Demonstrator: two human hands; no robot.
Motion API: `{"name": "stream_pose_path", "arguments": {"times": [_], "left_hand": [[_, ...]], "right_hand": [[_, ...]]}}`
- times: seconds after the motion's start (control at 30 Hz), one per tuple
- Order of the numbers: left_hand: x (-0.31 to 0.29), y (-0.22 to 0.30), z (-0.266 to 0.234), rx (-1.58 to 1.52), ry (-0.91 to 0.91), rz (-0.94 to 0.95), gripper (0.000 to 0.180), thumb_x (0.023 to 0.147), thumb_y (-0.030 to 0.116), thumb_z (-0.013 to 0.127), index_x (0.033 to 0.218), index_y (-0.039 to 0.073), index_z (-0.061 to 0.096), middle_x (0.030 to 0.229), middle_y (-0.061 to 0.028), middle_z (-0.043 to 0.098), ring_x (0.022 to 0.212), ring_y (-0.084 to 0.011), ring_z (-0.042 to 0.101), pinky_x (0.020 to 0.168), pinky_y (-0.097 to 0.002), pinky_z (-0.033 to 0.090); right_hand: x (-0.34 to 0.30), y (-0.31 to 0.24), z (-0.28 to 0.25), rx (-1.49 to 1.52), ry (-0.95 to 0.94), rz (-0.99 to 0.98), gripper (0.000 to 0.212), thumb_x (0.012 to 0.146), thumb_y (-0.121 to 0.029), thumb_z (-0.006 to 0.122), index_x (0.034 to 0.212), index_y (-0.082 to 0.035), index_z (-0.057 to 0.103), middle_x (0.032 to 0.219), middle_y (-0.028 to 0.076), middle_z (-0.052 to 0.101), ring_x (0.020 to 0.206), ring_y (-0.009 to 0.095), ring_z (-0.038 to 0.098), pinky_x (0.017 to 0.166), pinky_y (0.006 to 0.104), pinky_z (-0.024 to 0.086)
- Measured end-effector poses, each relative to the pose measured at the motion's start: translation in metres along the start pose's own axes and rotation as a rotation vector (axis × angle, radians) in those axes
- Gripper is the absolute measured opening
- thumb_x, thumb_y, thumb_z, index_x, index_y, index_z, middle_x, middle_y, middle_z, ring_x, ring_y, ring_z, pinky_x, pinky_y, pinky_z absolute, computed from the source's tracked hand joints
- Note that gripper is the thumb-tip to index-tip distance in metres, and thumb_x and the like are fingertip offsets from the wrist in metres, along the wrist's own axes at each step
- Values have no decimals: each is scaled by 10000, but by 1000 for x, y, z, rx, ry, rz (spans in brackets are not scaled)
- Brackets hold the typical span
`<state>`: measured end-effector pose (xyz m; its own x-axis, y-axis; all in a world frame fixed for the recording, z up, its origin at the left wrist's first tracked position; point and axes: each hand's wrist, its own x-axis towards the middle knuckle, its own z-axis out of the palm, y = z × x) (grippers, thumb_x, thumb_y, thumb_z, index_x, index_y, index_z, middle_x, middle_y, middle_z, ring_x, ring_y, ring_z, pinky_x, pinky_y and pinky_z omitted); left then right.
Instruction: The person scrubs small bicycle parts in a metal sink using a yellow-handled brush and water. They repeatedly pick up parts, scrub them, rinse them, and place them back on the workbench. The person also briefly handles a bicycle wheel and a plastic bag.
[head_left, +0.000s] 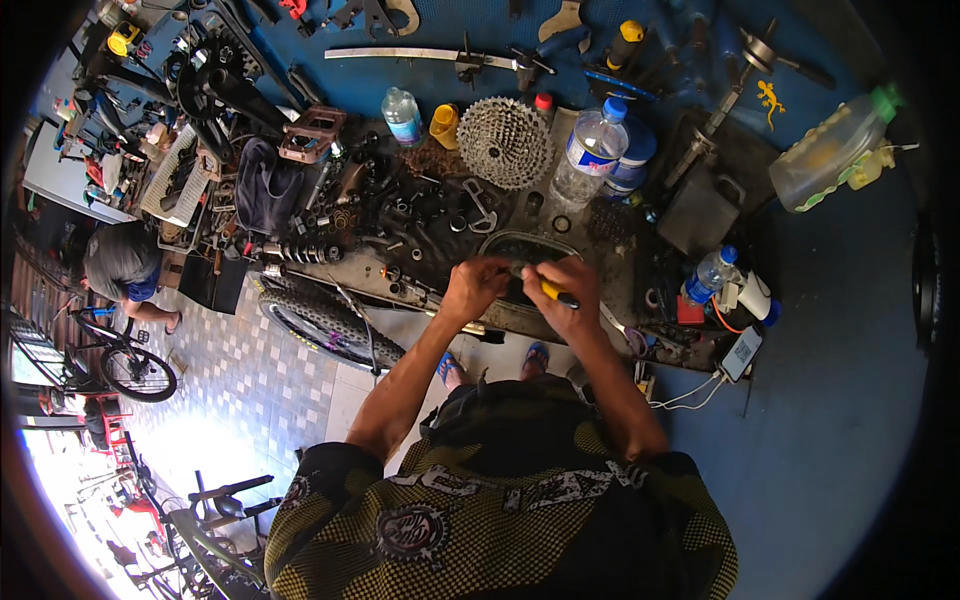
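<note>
My right hand is closed around a tool with a yellow-and-black handle; its working end is hidden by my fingers, so I cannot tell its kind. Close beside it, my left hand has its fingers pinched together at the tool's far end. Whatever small part they hold is too small and blurred to name. Both hands are above the bench's near edge, in front of a dark rounded tray. Just beyond them lie metal bike parts, among them a silver carabiner-like piece.
A bike cassette, a clear bottle and a yellow cup stand at the back. A bike tyre leans below the bench's left front. A phone with a cable sits at right. A person bends far left.
</note>
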<state>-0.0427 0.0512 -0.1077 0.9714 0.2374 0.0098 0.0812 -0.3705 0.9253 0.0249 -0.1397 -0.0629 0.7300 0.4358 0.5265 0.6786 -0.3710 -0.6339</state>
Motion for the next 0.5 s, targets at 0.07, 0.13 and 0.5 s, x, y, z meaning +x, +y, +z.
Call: {"name": "stream_pose_path", "arguments": {"times": [0.07, 0.13, 0.5], "left_hand": [[-2, 2, 0, 49, 2, 26, 278, 896, 12, 743, 1170, -31, 740, 899, -144, 758, 776, -216, 789, 663, -327, 593], [-5, 9, 2, -56, -4, -82, 280, 880, 31, 757, 1155, -22, 750, 882, -143, 747, 765, -223, 777, 667, -345, 584], [-9, 3, 0, -287, -42, -225, 318, 934, 31, 758, 1243, -32, 716, 940, -111, 778, 826, -123, 750, 681, -281, 602]], "right_hand": [[1, -11, -1, -22, 12, -10, 237, 854, -187, 845, 761, -101, 645, 661, 60, 630, 671, 279, 573, 653, 424, 464], [-4, 2, -2, -104, 33, 6, 241, 854, -200, 845, 759, -104, 645, 654, 59, 618, 682, 281, 581, 666, 426, 469], [-13, 8, -4, -178, 29, 116, 211, 859, -262, 846, 777, -134, 700, 679, 73, 659, 700, 314, 636, 643, 446, 508]]}}
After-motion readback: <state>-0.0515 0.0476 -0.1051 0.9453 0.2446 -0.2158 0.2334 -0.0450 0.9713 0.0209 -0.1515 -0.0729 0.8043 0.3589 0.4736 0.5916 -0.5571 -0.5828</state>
